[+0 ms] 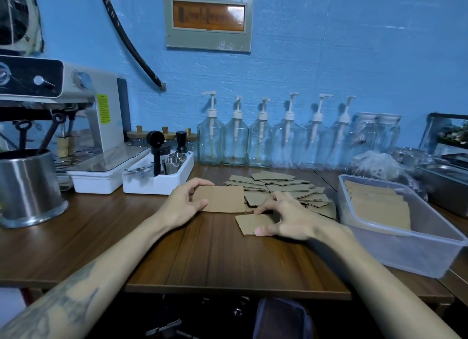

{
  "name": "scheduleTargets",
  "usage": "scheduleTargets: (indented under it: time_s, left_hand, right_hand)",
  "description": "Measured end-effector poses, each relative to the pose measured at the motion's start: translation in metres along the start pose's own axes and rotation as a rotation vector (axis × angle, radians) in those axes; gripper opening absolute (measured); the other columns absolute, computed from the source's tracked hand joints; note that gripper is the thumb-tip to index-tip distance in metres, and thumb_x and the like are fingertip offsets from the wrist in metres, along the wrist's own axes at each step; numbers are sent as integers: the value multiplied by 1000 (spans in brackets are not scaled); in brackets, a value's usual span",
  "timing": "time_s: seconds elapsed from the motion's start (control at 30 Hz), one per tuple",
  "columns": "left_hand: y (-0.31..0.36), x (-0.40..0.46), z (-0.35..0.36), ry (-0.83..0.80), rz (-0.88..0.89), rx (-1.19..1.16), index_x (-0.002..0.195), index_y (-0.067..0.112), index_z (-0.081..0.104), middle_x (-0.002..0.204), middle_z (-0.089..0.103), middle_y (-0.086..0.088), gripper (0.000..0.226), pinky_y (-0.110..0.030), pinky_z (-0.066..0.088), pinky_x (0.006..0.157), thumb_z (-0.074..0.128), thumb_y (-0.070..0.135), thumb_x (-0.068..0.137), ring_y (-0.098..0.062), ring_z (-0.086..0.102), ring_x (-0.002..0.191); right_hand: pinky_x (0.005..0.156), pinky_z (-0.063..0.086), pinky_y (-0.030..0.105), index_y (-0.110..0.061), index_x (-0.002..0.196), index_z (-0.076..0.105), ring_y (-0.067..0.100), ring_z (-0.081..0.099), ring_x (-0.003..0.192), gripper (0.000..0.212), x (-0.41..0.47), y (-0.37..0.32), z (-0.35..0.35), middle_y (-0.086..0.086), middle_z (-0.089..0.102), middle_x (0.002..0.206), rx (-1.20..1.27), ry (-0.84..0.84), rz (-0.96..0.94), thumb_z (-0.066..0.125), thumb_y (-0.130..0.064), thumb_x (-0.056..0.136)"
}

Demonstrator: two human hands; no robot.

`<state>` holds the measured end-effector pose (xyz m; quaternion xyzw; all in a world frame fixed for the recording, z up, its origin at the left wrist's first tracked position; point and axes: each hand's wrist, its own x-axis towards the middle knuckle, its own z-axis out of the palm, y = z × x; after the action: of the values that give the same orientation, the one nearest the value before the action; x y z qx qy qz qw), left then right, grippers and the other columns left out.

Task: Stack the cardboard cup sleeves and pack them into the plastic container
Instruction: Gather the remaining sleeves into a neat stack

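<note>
Two hands sort flat cardboard sleeves on a wood-grain surface [177, 250].
Left hand [181, 205] pinches one sleeve [221, 199]; right hand [286, 222] seemingly grips another sleeve [249, 224], partly hiding it, beside the corrugated pile [278, 186]. The translucent plastic container [405, 247] holds stacked sleeves.

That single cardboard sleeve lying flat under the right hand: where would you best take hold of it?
Probably by the near-left edge of the flat sleeve, which lies bare on the table. Come from the near side; the right hand already pinches it there.
</note>
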<state>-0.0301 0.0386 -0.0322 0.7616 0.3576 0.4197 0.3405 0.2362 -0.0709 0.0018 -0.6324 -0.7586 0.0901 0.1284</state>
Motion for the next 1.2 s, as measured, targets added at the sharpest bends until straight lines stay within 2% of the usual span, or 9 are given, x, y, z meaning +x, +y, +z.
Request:
scheduleTargets:
  time_s: [0.23, 0.33, 0.5, 0.63, 0.73, 0.83, 0.97, 1.07, 1.2]
  left_hand:
    - [-3, 1, -2, 5, 4, 30, 114, 33, 63, 108, 69, 2, 39, -34, 54, 89, 69, 3, 89, -20, 65, 102]
    - [-3, 1, -1, -1, 25, 64, 115, 32, 62, 109, 69, -1, 40, -42, 53, 92, 69, 3, 88, -27, 64, 101]
    - [-2, 1, 0, 1, 40, 97, 116, 30, 62, 108, 67, -1, 39, -40, 51, 91, 68, 2, 89, -26, 62, 99]
    - [-2, 1, 0, 26, 47, 142, 114, 37, 61, 97, 66, 1, 42, -34, 47, 80, 69, 4, 88, -15, 54, 80]
    - [-2, 0, 0, 2, 57, 132, 121, 32, 60, 96, 64, -4, 46, -26, 43, 76, 69, 2, 87, -12, 48, 77]
    - [0, 0, 1, -41, 51, 92, 126, 26, 58, 105, 64, 2, 50, -15, 47, 75, 68, -4, 87, -6, 56, 82]
    - [-2, 0, 1, -91, 55, 92, 129, 25, 54, 111, 61, 7, 55, -9, 44, 67, 67, -7, 86, 9, 57, 80]
    - [-3, 1, 0, -119, 58, 107, 128, 33, 52, 113, 60, 5, 59, -11, 43, 66, 68, -6, 85, 8, 56, 81]
    - [-2, 1, 1, -153, 38, 83, 125, 39, 52, 115, 59, 6, 63, -11, 44, 69, 76, 1, 81, 6, 56, 83]
  right_hand:
    - [98, 36, 29, -31, 122, 58, 15, 47, 113, 65, 9, -17, -1, -10, 54, 118, 47, 69, -54, 84, -52, 65]
    - [97, 42, 29, -25, 117, 65, 12, 53, 109, 49, 13, -20, -4, -8, 60, 118, 126, 93, -90, 83, -40, 73]
    - [74, 47, 18, -21, 86, 74, 3, 59, 74, 6, 15, -29, -15, -6, 70, 82, 460, 150, -169, 78, -23, 82]
    - [69, 51, 18, -12, 85, 72, 9, 65, 74, 7, 18, -32, -27, 6, 74, 81, 839, 314, -188, 77, -11, 81]
    - [66, 53, 22, -5, 101, 67, 13, 66, 70, 21, 19, -32, -28, 11, 73, 80, 1038, 410, -182, 74, -3, 82]
    - [59, 51, 22, -15, 126, 54, 15, 61, 61, 53, 20, -25, -23, 10, 65, 79, 1030, 474, -140, 72, 6, 81]
    - [67, 62, 34, -29, 139, 39, 20, 64, 69, 79, 23, -17, -11, 9, 52, 82, 1075, 428, -27, 65, 18, 81]
    - [70, 62, 35, -13, 130, 54, 20, 70, 74, 53, 28, -12, 0, 10, 59, 103, 962, 391, 87, 64, 13, 85]
    - [78, 55, 34, -25, 90, 71, 18, 70, 77, 4, 30, -4, 11, -5, 72, 80, 440, 447, 185, 69, -22, 89]
